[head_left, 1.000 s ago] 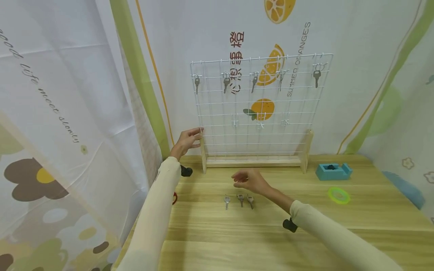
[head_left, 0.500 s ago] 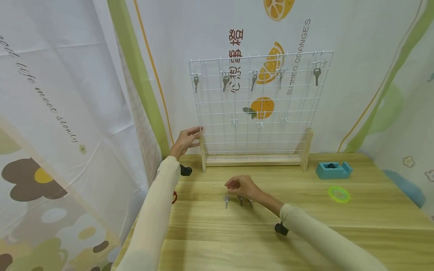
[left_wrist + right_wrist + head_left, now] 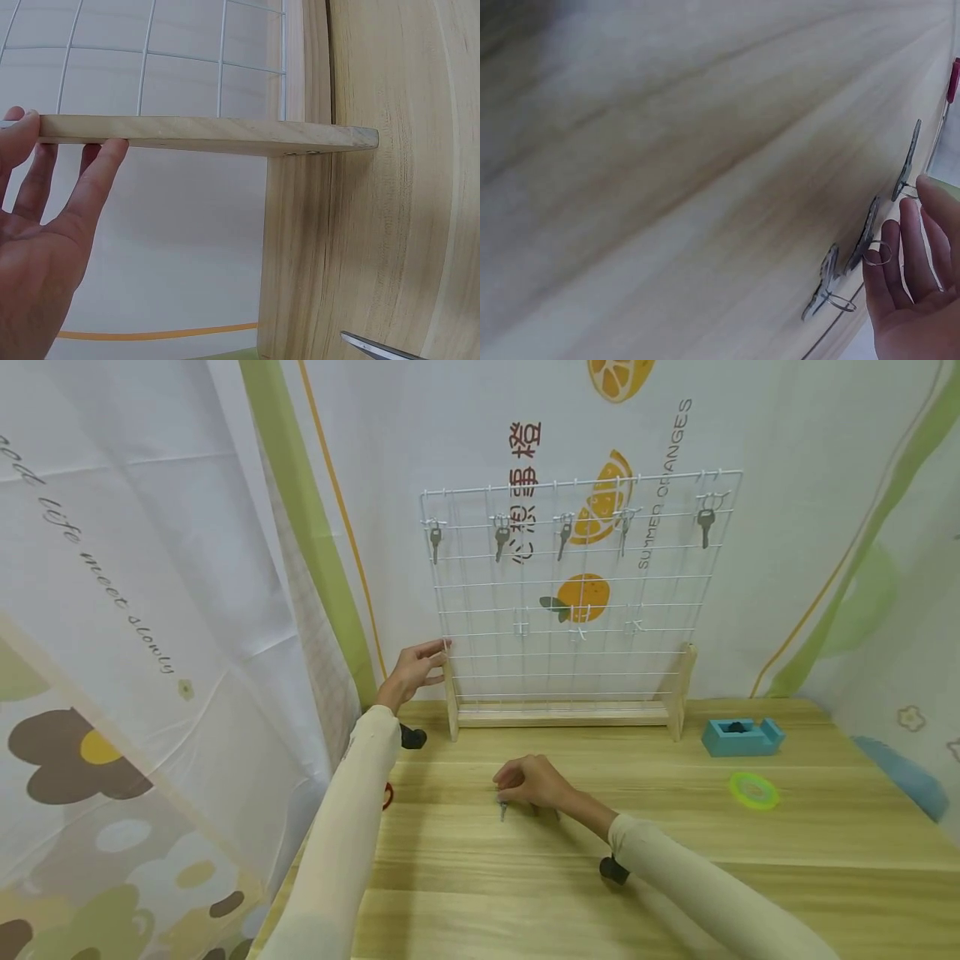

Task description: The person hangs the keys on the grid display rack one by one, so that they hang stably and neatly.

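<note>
My left hand (image 3: 408, 677) grips the left wooden upright (image 3: 202, 129) of a white wire grid rack (image 3: 573, 578), thumb on one side and fingers on the other. My right hand (image 3: 534, 782) is low over the table, its thumb and index finger pinching the small ring of a silver key (image 3: 907, 161). That key still touches or almost touches the wood; which of the two I cannot tell. Two more keys with rings, a middle key (image 3: 864, 236) and a near key (image 3: 823, 281), lie beside the fingers, mostly hidden by the hand in the head view.
Several keys (image 3: 566, 539) hang along the grid's upper part, with three white hooks (image 3: 578, 633) lower down. Right on the table stand a blue tape dispenser (image 3: 742, 738) and a yellow-green ring (image 3: 753, 791). A red loop (image 3: 387, 795) shows by my left sleeve.
My right hand has moved left and down to the leftmost key and now pinches its ring. My left hand has stayed on the upright.
</note>
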Demonstrator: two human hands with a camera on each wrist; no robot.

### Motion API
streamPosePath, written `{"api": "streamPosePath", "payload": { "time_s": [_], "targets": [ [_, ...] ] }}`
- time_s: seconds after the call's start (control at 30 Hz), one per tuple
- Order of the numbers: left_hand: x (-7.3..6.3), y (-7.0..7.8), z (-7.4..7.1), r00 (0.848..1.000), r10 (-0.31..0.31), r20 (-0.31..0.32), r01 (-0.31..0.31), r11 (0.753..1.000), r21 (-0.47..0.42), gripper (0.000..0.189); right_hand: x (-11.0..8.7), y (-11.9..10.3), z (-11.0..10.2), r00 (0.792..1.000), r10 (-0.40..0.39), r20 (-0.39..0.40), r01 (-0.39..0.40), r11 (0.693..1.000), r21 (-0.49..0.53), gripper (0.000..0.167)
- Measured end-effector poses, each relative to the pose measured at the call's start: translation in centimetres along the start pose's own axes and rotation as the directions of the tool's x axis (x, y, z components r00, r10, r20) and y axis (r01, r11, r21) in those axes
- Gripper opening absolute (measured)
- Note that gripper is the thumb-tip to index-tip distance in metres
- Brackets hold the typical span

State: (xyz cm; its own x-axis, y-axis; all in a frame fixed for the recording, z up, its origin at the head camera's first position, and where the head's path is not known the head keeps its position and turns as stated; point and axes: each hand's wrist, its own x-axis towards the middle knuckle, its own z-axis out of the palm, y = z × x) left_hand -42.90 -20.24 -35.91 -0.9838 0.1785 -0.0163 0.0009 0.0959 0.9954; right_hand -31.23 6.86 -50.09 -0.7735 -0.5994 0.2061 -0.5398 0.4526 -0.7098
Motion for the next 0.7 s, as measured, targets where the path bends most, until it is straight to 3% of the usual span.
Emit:
{"api": "streamPosePath", "payload": {
  "time_s": [0.7],
  "targets": [
    [0.0, -0.3, -0.1, 1.0, 0.022, 0.012, -0.022, 1.0, 0.004, 0.048, 0.1, -0.5, -1.3, 0.998, -0.052, -0.035, 0.051, 0.998, -0.029, 0.013]
  ]
}}
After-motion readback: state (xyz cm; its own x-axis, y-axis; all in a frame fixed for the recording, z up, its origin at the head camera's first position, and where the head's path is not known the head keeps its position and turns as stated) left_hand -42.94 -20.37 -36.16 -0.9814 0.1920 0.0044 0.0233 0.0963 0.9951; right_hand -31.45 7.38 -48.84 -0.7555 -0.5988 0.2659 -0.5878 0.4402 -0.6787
